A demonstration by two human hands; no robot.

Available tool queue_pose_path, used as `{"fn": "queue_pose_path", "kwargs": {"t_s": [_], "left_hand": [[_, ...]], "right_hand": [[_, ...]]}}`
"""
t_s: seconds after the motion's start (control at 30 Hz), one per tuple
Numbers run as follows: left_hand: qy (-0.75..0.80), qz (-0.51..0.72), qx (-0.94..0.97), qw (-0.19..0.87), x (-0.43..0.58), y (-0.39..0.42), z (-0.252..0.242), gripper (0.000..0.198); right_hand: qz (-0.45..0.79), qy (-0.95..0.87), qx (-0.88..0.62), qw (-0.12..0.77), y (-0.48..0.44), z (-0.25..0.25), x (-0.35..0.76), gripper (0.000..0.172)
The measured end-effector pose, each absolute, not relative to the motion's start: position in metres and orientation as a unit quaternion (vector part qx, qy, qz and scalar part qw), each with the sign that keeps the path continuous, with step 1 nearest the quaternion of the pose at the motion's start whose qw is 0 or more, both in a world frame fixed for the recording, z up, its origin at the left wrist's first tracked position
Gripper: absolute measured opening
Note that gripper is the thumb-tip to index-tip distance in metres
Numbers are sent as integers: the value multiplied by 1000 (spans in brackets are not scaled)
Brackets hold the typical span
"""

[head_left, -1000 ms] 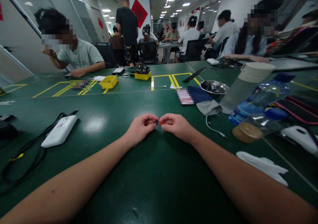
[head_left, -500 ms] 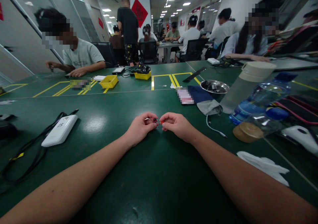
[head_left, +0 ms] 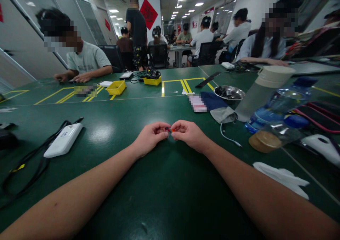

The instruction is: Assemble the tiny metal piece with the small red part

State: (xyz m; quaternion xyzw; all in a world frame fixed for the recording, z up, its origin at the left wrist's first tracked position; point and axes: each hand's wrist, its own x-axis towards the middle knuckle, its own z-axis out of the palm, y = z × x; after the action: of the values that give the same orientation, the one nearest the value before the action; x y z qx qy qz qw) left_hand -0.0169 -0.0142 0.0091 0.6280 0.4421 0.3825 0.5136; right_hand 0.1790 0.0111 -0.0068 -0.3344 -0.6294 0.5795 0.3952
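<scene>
Head view: two bare hands at work over a green bench (head_left: 170, 197); places are given relative to the navy-and-grey pouch (head_left: 221, 107). To the left of the pouch and nearer the camera, the left hand (head_left: 149, 138) is closed in a pinch on a small dark-and-red piece (head_left: 167, 129). The right hand (head_left: 190, 135), between the left hand and the pouch, pinches a small orange piece (head_left: 173, 130). Both pieces lie in the narrow gap between the hands; whether they touch is too small to tell.

A pale cable (head_left: 228, 138) extends from the pouch's near end. A pink-and-white rectangle (head_left: 198, 103), partly pixelated, lies just beside the pouch on its left; a metal bowl (head_left: 229, 93) stands just beyond it. To the right of the pouch are a pale tumbler (head_left: 259, 96), a blue-labelled bottle (head_left: 278, 105) and a bottle with brown contents (head_left: 267, 141), all appearing tilted. Nearer the camera on that side lies a crumpled white item (head_left: 281, 176).

Well to the left of the pouch lie a white device (head_left: 63, 141) marked 15 and a black cord (head_left: 44, 167). Farther off to the left stand two yellow trays (head_left: 116, 88), one heaped with dark cables (head_left: 152, 73); beyond them sits a co-worker (head_left: 87, 61) in a pale shirt.
</scene>
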Motion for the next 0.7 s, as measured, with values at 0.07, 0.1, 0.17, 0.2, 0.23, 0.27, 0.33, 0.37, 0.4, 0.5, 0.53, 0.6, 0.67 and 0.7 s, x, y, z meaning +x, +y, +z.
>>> {"fn": "queue_pose_path", "kwargs": {"t_s": [0.07,0.1,0.17,0.2,0.23,0.27,0.33,0.37,0.4,0.5,0.53,0.6,0.67,0.7], "left_hand": [[434,383,632,516,-18,-14,8,34],[429,384,633,517,-18,-13,8,34],[425,387,633,519,-19,-12,6,35],[423,387,631,522,-19,-12,5,34],[421,388,629,526,-19,-12,5,33],[419,390,625,531,-19,-12,4,31],[415,395,615,542,-18,-12,4,27],[414,398,609,547,-18,-12,4,25],[415,400,605,549,-18,-12,4,24],[415,407,600,549,-17,-12,5,23],[417,408,601,547,-17,-12,5,23],[424,406,605,538,-17,-13,5,24],[432,406,610,526,-18,-12,4,24],[433,409,613,519,-18,-12,3,23]], "right_hand": [[587,-625,-330,395,11,-7,179,18],[590,-623,-328,396,11,-7,179,18],[593,-623,-320,398,12,-9,180,17],[594,-623,-316,399,13,-10,180,17],[594,-624,-314,399,13,-11,180,17],[595,-625,-312,398,13,-11,180,16],[595,-627,-312,395,13,-12,180,16],[593,-628,-314,393,12,-11,180,16],[592,-629,-317,391,12,-11,180,16],[590,-631,-319,390,11,-8,181,16],[589,-632,-317,392,11,-7,181,16],[583,-636,-314,395,11,-7,181,16],[580,-637,-320,395,12,-7,180,17],[580,-634,-325,394,12,-7,180,18]]}}
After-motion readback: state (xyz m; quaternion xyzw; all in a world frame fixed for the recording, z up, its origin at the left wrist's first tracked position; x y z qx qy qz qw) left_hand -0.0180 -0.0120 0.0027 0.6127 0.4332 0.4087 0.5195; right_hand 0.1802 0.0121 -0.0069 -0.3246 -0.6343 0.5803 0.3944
